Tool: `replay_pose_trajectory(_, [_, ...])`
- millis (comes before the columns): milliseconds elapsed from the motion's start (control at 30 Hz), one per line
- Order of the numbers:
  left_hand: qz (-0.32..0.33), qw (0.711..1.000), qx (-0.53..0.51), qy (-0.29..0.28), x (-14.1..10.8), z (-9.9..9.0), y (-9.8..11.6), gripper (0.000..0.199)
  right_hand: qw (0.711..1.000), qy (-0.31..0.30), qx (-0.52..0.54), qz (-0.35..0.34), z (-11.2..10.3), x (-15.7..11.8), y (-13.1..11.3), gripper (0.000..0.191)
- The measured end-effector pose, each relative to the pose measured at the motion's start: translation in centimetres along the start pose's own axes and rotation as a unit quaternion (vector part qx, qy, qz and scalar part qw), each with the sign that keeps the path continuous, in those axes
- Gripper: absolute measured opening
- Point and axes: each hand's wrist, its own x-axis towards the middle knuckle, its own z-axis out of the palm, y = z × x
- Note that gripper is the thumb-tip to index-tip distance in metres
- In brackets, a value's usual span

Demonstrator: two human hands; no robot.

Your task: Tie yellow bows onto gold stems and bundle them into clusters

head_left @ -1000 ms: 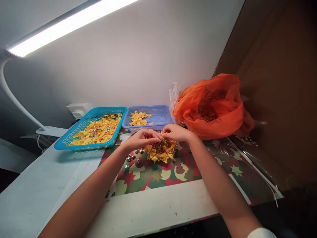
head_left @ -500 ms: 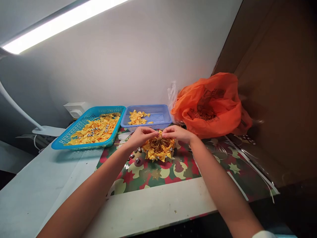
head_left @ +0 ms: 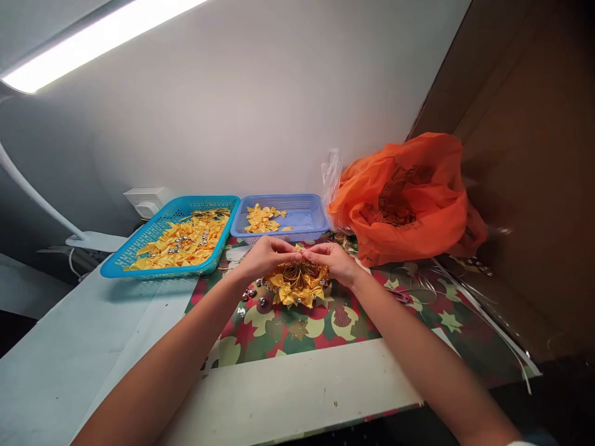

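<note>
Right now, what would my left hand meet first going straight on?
Likely your right hand, whose fingertips face it at the far edge of the yellow cluster; depth is unclear.

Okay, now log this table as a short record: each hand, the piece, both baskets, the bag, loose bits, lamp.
left hand: fingers closed at the far edge of the yellow piece
right hand: same edge, fingers closed; what they pinch is too small to tell
piece: yellow petals, gold strands, silver beads
teal basket: many yellow bows, silver beads, gold strands
blue basket: fewer yellow bows
orange bag: open, contents unclear
loose beads: silver, left of piece
lamp: lit
</note>
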Motion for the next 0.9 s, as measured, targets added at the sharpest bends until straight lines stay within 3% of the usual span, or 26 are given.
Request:
replay_pose_trajectory(100, [-0.004, 1.0, -0.004, -0.015, -0.3, 0.1, 0.5, 0.031, 0.999, -0.012, -0.011, 0.037, 0.1, -1.3, -0.9, 0.038])
replay_pose_trajectory(233, [0.018, 0.999, 0.005, -0.03, -0.8, 0.1, 1.6, 0.022, 0.999, 0.004, -0.031, 0.032, 0.3, -3.2, -2.0, 0.035])
replay_pose_trajectory(367, [0.023, 0.996, 0.031, -0.074, -1.2, 0.1, 2.1, 0.018, 0.996, 0.065, 0.033, 0.053, 0.9, -4.1, -1.3, 0.038])
replay_pose_trajectory(467, [-0.001, 0.995, 0.025, -0.092, -1.3, 0.1, 1.9, 0.018, 0.995, 0.077, 0.06, 0.039, 1.4, -4.0, -0.1, 0.039])
replay_pose_trajectory(667, [-0.027, 1.0, 0.011, 0.006, -1.8, 0.9, 1.5, 0.014, 0.989, 0.118, 0.09, -0.013, 2.2, -3.6, 2.0, 0.038])
replay_pose_trajectory(900, [-0.027, 0.999, 0.005, 0.02, -2.3, 1.4, 1.9, 0.017, 0.987, 0.134, 0.073, -0.052, 2.8, -4.0, 2.8, 0.029])
